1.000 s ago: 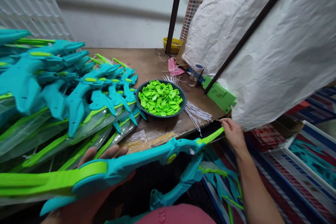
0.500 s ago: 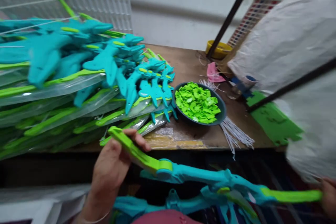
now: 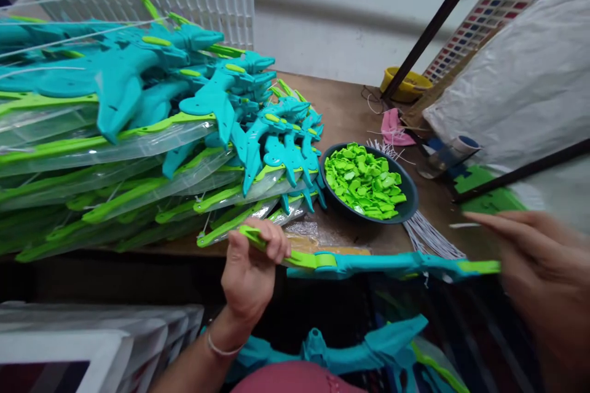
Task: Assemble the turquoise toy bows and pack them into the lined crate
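My left hand (image 3: 251, 264) is closed around the lime-green limb end of a teal and green toy bow (image 3: 378, 263). This bow stretches to the right, level, along the table's front edge. Beyond its far green tip, my right hand (image 3: 539, 258) is blurred, with its fingers pinched together. A short white string (image 3: 464, 225) sticks out from the fingertips. Another teal toy bow (image 3: 336, 353) lies low in front of my body, partly hidden. Behind the held bow stands a dark bowl (image 3: 409, 209) full of small green plastic pieces (image 3: 362, 181).
Many stacked toy bows (image 3: 157, 110) fill the table's left side. White strings (image 3: 433, 233) lie beside the bowl. A yellow tub (image 3: 408, 83), a pink cloth (image 3: 394, 126) and dark poles (image 3: 437, 18) stand farther right. White crates (image 3: 106, 350) are at lower left.
The held bow has risen and levelled out. My right hand has let go of its far green end and moved up and inward, now with a white string at its fingertips.
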`<state>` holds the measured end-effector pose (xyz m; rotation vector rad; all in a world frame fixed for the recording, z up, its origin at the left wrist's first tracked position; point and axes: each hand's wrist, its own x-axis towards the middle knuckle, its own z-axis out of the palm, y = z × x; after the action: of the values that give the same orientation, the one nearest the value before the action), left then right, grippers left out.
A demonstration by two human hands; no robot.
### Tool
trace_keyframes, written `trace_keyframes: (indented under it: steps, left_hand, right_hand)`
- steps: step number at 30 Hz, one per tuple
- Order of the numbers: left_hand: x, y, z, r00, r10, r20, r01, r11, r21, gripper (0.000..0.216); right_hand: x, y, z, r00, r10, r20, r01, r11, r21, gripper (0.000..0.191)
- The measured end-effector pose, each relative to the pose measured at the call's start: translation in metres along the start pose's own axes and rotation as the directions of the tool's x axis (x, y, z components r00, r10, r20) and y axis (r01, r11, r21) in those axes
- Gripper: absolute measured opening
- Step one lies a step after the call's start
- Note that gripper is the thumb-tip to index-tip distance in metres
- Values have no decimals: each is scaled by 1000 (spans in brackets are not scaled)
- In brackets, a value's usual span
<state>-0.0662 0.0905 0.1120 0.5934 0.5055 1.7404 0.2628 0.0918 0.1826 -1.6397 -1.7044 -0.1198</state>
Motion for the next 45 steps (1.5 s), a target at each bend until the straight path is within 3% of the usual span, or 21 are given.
trace_keyframes:
  steps: [2,5,7,10,15,19,31,41,45]
  left_hand:
    - [-5,-10,0,999,-4,48,3,1000,11,45]
    - [-9,-18,-5,996,-9,93,10,1000,-8,43]
    - [-9,-17,-12,992,9,127,-7,1000,-14,45]
    - [-8,-9,-24,966,82,243,-86,996,6,51]
    - [-11,-3,-38,931,65,358,-94,993,65,51]
    - [-12,-4,-43,906,74,418,-130,986,108,52]
    - [-6,1,-57,916,76,395,-179,956,231,55]
    - [-8,2,-58,911,51,408,-166,954,250,57]
    - [-8,0,-59,920,59,388,-177,945,274,59]
  right_hand:
    - [7,-53,24,988,-143,63,130,977,168,23]
    - [9,-121,61,941,-313,124,226,861,456,14]
    - [4,-149,80,907,-390,160,236,784,574,16]
    - [-8,-168,97,866,-465,183,236,703,671,18]
    - [-25,-178,105,801,-539,261,208,658,723,21]
    - [-29,-179,108,787,-546,287,207,672,711,23]
    - [-37,-179,114,769,-589,248,298,674,676,20]
    - [-40,-182,117,787,-577,221,294,664,688,21]
    - [-38,-184,116,765,-594,248,294,665,687,21]
